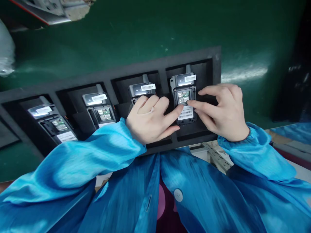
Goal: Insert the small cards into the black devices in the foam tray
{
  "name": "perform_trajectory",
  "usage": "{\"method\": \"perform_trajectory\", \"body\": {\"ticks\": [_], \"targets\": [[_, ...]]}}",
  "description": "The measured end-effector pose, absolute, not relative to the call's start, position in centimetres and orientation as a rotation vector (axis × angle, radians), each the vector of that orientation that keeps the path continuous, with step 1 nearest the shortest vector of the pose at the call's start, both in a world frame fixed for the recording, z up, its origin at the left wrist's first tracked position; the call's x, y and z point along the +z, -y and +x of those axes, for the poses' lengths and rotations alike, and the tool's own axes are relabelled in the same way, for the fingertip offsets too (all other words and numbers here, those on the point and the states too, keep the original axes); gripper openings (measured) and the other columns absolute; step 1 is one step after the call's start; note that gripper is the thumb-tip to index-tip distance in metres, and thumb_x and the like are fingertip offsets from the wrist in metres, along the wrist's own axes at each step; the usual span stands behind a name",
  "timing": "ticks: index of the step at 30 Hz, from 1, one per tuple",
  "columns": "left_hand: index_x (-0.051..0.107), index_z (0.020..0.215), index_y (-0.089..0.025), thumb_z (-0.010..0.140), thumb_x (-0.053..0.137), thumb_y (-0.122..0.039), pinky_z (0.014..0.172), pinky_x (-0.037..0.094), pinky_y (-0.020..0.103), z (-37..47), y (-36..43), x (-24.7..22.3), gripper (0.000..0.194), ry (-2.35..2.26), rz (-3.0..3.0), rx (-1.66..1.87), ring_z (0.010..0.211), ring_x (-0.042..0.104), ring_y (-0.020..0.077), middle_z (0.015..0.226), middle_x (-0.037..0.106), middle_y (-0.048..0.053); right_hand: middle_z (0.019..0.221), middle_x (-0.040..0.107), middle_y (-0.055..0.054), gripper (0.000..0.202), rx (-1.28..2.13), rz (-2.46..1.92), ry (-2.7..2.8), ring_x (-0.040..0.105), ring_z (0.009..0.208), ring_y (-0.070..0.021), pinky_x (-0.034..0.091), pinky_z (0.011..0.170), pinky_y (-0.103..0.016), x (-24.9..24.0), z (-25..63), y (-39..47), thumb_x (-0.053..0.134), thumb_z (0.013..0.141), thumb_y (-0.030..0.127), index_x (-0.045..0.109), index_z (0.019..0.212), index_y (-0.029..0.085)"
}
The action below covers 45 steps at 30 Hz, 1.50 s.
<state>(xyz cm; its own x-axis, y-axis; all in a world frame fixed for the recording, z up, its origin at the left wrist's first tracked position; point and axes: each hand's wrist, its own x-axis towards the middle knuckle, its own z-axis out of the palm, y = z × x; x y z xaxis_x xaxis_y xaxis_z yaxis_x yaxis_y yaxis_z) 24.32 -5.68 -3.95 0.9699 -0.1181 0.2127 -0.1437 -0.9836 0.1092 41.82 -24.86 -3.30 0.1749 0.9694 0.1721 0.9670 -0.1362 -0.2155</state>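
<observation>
"Where's the grey-and-black handheld device with a stubby antenna (184,97)?"
"In the right-end compartment of the black foam tray (217,61), on the glossy green tabletop (245,48); open room runs along the compartment's right edge."
"And each grip?"
"Right hand (224,111) spread, index finger at the device. Left hand's (152,123) index finger reaches it, others curled; I can't tell whether they pinch anything."

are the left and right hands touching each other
Apart: the head view shows a gap between the left hand and right hand, with the device visible between their nearest fingertips.
</observation>
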Motion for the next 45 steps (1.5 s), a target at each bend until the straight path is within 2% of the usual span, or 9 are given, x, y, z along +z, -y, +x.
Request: {"method": "perform_trajectory", "body": {"ticks": [5,10,14,17,23,29,33,37,45], "targets": [[0.056,0.134,-0.021,0.092,0.048,-0.056,0.068,0.03,0.036,24.3,5.7,-4.0,0.055,0.203,3.005,0.308,0.079,0.052,0.0226,0.092,0.059,0.008,0.129,0.057,-0.006,0.038,-0.022,-2.209,1.902,0.05,0.114,-0.0288,0.044,0.092,-0.045,-3.3,41.3,25.8,0.061,0.087,0.028,0.063,0.125,0.029],[0.052,0.138,-0.02,0.093,0.044,-0.059,0.068,0.031,0.037,24.2,5.7,-3.7,0.061,0.183,2.998,0.272,0.08,0.052,0.0236,0.094,0.061,0.009,0.14,0.049,-0.008,0.048,0.011,-2.317,1.759,0.046,0.123,-0.0312,0.041,0.104,-0.049,-2.8,40.7,25.4,0.059,0.089,0.04,0.056,0.134,0.026],[0.053,0.137,-0.016,0.092,0.042,-0.063,0.067,0.03,0.039,24.4,5.8,-3.3,0.066,0.138,3.04,0.26,0.082,0.053,0.0259,0.095,0.061,0.011,0.146,0.043,-0.01,0.053,0.024,-2.458,1.771,0.041,0.128,-0.0358,0.039,0.104,-0.052,-2.7,40.5,24.6,0.055,0.09,0.049,0.055,0.137,0.025],[0.054,0.135,-0.015,0.093,0.042,-0.061,0.067,0.029,0.039,24.5,6.2,-2.9,0.063,0.124,3.093,0.219,0.082,0.053,0.0262,0.094,0.06,0.011,0.144,0.045,-0.01,0.055,-0.089,-2.481,1.818,0.043,0.126,-0.036,0.039,0.101,-0.052,-3.1,40.3,24.4,0.056,0.089,0.054,0.054,0.137,0.027],[0.048,0.138,-0.01,0.092,0.037,-0.066,0.067,0.028,0.039,24.9,6.9,-2.6,0.074,0.044,3.137,0.123,0.085,0.054,0.0275,0.098,0.06,0.013,0.145,0.043,-0.014,0.059,0.005,-2.484,1.736,0.039,0.13,-0.0363,0.037,0.104,-0.054,-3.8,39.6,24.5,0.049,0.092,0.053,0.049,0.141,0.021],[0.047,0.139,-0.008,0.091,0.038,-0.068,0.067,0.029,0.04,25.5,6.9,-2.5,0.076,0.042,3.182,0.123,0.084,0.053,0.0279,0.098,0.059,0.013,0.144,0.043,-0.014,0.054,-0.023,-2.387,1.717,0.038,0.131,-0.0342,0.036,0.109,-0.051,-3.9,39.6,24.9,0.057,0.089,0.046,0.054,0.136,0.019],[0.048,0.136,-0.004,0.092,0.042,-0.063,0.067,0.028,0.039,25.5,7.4,-2.3,0.074,0.066,3.226,0.174,0.085,0.053,0.0284,0.099,0.06,0.015,0.146,0.041,-0.014,0.058,0.005,-2.423,1.728,0.037,0.132,-0.035,0.036,0.107,-0.053,-3.8,39.4,24.8,0.053,0.091,0.048,0.048,0.142,0.02],[0.045,0.137,0.0,0.093,0.039,-0.064,0.068,0.028,0.04,25.4,7.7,-2.6,0.078,0.089,3.208,0.175,0.085,0.051,0.028,0.098,0.06,0.016,0.148,0.04,-0.013,0.061,0.01,-2.438,1.734,0.036,0.134,-0.0342,0.035,0.108,-0.052,-3.7,39.3,24.7,0.05,0.092,0.052,0.046,0.143,0.019],[0.049,0.136,-0.006,0.091,0.037,-0.069,0.066,0.028,0.04,25.5,7.2,-2.8,0.079,0.067,3.167,0.157,0.082,0.053,0.0279,0.095,0.06,0.014,0.147,0.04,-0.013,0.06,0.004,-2.396,1.722,0.036,0.135,-0.0339,0.034,0.11,-0.051,-3.8,39.3,24.6,0.053,0.091,0.054,0.05,0.141,0.021]]}}
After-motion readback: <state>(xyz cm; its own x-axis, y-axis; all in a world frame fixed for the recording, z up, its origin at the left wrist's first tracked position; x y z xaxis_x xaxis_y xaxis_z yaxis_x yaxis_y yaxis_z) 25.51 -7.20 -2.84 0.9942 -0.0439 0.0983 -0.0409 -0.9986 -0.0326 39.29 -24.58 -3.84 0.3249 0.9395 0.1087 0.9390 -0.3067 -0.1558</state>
